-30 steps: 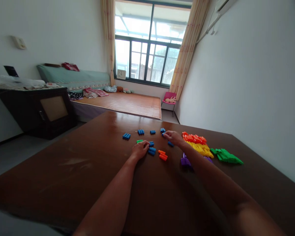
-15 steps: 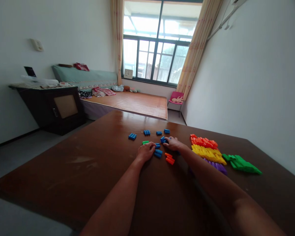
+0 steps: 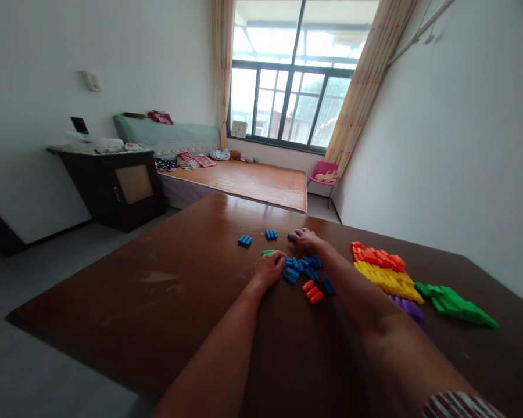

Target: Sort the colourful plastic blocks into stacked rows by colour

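Observation:
On the brown table [image 3: 178,290] lie blue pieces [image 3: 292,274], loosely heaped between my hands. My left hand [image 3: 269,268] rests at the heap's left side with its fingers curled; a green piece [image 3: 268,252] shows just behind it. Farther back, my right hand [image 3: 305,237] touches a small blue piece [image 3: 290,236] at its fingertips, and whether it grips it is unclear. Two small blue groups stand apart, one at the left [image 3: 244,240] and one behind [image 3: 271,234]. Several orange pieces [image 3: 312,291] lie in front of the heap.
Right of my right arm are rows of red-orange [image 3: 378,256], yellow [image 3: 387,280] and purple pieces [image 3: 407,307], with green ones [image 3: 457,305] beyond. A bed [image 3: 253,180], a pink chair [image 3: 323,173] and a dark cabinet [image 3: 131,186] stand behind the table.
My right hand has moved back from the heap to the rear blue pieces. More blue pieces show between my hands. The whole view has shifted, with things appearing farther right.

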{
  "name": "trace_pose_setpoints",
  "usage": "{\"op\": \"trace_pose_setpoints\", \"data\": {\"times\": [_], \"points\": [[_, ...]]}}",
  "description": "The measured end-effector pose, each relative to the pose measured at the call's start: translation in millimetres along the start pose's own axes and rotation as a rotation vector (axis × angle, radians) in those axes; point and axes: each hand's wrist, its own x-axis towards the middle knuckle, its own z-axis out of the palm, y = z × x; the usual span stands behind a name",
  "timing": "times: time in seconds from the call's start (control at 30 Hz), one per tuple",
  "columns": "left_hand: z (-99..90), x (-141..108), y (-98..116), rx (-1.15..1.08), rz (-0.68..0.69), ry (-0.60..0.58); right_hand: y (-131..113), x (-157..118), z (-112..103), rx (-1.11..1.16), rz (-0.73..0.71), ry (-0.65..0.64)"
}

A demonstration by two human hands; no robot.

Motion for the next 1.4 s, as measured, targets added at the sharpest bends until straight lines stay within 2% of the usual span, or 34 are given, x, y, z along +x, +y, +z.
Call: {"op": "trace_pose_setpoints", "data": {"times": [0.1,0.2,0.3,0.37,0.43,0.5,0.6,0.7,0.8,0.97,1.07,1.13,1.2,1.33,1.4], "points": [[-0.1,2,0,-0.068,-0.010,0.078,-20,-10,17,0.035,-0.089,-0.035],[-0.2,5,0,-0.129,-0.004,0.153,-37,-30,25,0.090,-0.157,-0.058],[0.1,7,-1,-0.162,0.003,0.189,-41,-59,15,0.163,-0.291,-0.079],[0.2,8,-1,-0.167,-0.007,0.179,-36,-81,1,0.204,-0.345,-0.011],[0.0,8,-1,-0.155,-0.015,0.148,-27,-102,-11,0.223,-0.309,0.056],[-0.7,8,0,-0.135,-0.018,0.117,-20,-122,-15,0.210,-0.243,0.000],[-2.8,6,2,-0.112,-0.022,0.093,-19,-144,-5,0.139,-0.240,-0.098],[-5.2,5,5,-0.092,-0.019,0.072,-26,-154,10,0.056,-0.200,-0.048],[-6.1,5,5,-0.083,-0.004,0.063,-35,-155,18,0.009,-0.150,-0.066],[-3.8,8,1,-0.080,0.012,0.058,-47,-156,17,0.083,-0.169,-0.092],[-2.4,9,-1,-0.066,0.026,0.060,-46,-156,10,0.179,-0.161,-0.114],[-2.1,9,-1,-0.061,0.028,0.059,-32,-153,-1,0.266,-0.144,-0.059],[-1.9,9,-1,-0.065,0.026,0.055,-4,-147,-16,0.341,-0.090,0.060],[-1.4,9,-2,-0.071,0.028,0.050,85,-138,-45,0.401,0.181,0.287],[-0.9,10,-4,-0.069,0.028,0.049,133,-138,-51,0.362,0.366,0.351]]}}
